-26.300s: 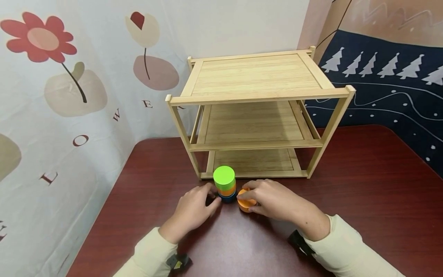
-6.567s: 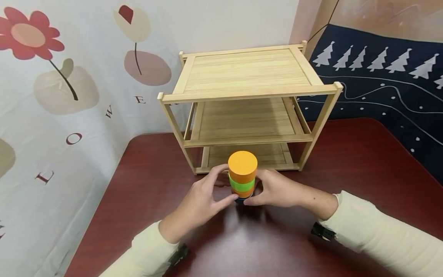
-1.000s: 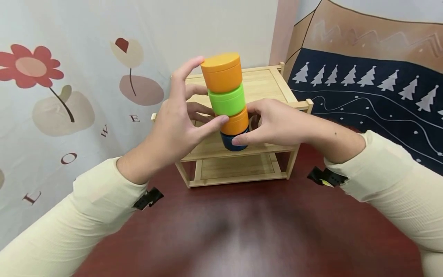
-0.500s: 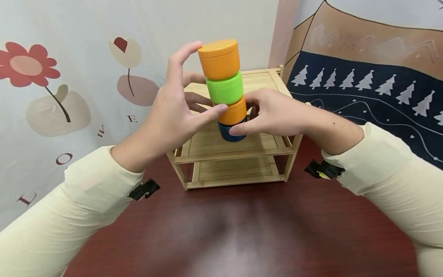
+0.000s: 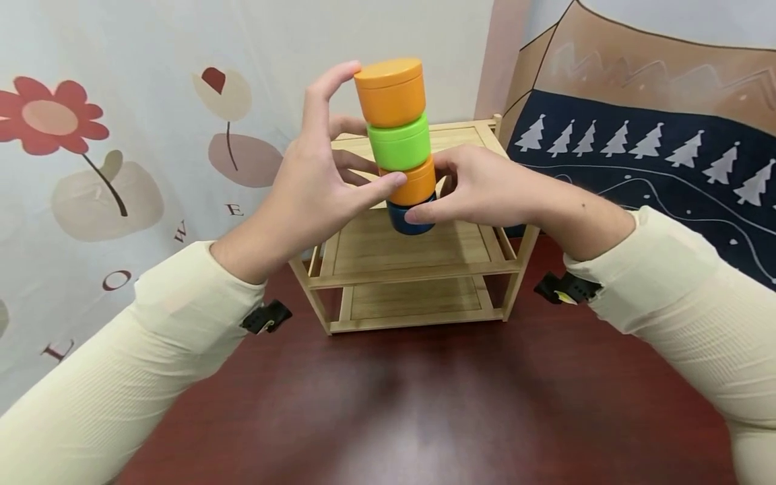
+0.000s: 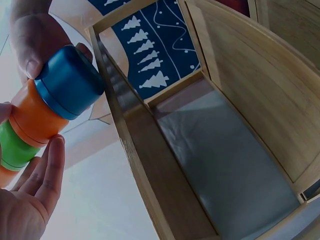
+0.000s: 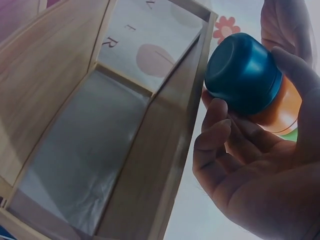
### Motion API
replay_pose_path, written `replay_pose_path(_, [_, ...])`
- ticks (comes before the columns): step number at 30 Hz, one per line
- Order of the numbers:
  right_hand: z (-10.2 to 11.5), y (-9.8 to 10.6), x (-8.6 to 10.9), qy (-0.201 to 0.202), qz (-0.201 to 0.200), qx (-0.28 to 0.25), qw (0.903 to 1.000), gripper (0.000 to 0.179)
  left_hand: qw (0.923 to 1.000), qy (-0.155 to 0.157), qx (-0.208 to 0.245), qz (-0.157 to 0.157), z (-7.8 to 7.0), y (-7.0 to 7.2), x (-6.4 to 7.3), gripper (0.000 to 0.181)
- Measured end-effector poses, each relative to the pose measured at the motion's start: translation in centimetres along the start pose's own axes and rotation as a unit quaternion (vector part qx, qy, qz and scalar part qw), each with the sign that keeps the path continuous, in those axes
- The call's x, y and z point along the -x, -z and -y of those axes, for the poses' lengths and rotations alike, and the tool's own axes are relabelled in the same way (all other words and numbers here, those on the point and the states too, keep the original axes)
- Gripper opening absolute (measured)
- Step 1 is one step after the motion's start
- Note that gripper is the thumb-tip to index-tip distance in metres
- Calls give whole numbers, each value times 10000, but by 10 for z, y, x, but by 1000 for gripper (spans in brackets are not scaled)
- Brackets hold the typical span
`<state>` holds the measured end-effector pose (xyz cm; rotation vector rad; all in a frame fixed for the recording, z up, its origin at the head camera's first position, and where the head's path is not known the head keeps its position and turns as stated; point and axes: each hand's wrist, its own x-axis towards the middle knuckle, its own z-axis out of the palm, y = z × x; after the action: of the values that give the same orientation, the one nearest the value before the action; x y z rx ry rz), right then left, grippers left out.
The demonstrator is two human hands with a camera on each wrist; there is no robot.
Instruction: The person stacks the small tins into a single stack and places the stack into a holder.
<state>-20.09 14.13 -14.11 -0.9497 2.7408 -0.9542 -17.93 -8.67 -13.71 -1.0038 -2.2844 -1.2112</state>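
Note:
A tower of several round lidded-looking containers is held up off the table, leaning slightly left. From the top come a larger orange container (image 5: 393, 100), a green container (image 5: 400, 143), a smaller orange container (image 5: 415, 185) and a dark blue container (image 5: 407, 219). My left hand (image 5: 321, 182) grips the tower's left side, index fingertip at the top rim and thumb on the lower orange container. My right hand (image 5: 485, 188) grips the bottom, its thumb across the blue container (image 7: 242, 72). In the right wrist view, fingers curl beneath the blue one.
Behind the tower stands a three-tier wooden rack (image 5: 418, 273); in the wrist views its front rail is close to the blue container. The dark red table (image 5: 388, 404) spreads below. Printed curtains (image 5: 139, 40) hang around the back and sides.
The tower has risen from the table to the rack's upper level, and slightly further up over the last second. The larger orange container, earlier beside the others, is now on top.

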Motion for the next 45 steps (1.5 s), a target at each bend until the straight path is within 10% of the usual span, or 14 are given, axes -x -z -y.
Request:
replay_pose_path(20, [-3, 4, -20, 289, -234, -24, 9993, 45, 9999, -29, -126, 67, 9, 6, -16, 96])
replay_pose_path(45, [-19, 6, -47, -385, -394, -389, 9977, 55, 9978, 456, -396, 279, 37, 1, -47, 99])
